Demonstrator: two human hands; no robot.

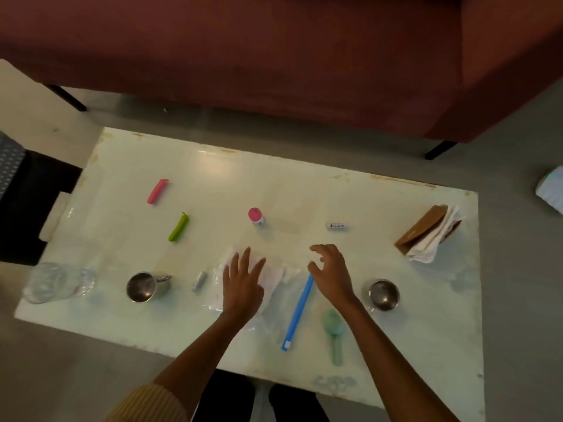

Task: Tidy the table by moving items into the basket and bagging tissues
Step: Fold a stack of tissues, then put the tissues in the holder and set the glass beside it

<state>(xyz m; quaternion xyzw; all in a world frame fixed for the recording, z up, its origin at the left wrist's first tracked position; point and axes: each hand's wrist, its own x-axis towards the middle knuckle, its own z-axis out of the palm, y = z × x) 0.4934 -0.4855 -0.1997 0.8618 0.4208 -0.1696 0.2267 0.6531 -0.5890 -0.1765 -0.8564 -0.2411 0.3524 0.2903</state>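
Tissue [271,277]: white, crumpled, lying mid-table at the near side, on or in a clear plastic bag [219,287]; which of the two I cannot tell.
Left hand [242,287]: palm down, fingers straight and spread, resting flat on the tissue and bag.
Right hand [330,275]: just right of the tissue, fingers loosely curled with the thumb apart, gripping nothing, over the far end of the blue clip [298,312].
Near right: green scoop [335,333] beside the blue clip; steel bowl [384,294] further right.
Near left: small silvery tube [199,280], steel mug [144,287], plastic bottle [58,281] on its side at the edge.
Further back: pink clip [157,191], green clip [178,227], pink-capped bottle [256,216] upright, small white item [336,226].
Far right: brown holder [426,233] with white napkins.
Table [304,184]: pale, glossy.
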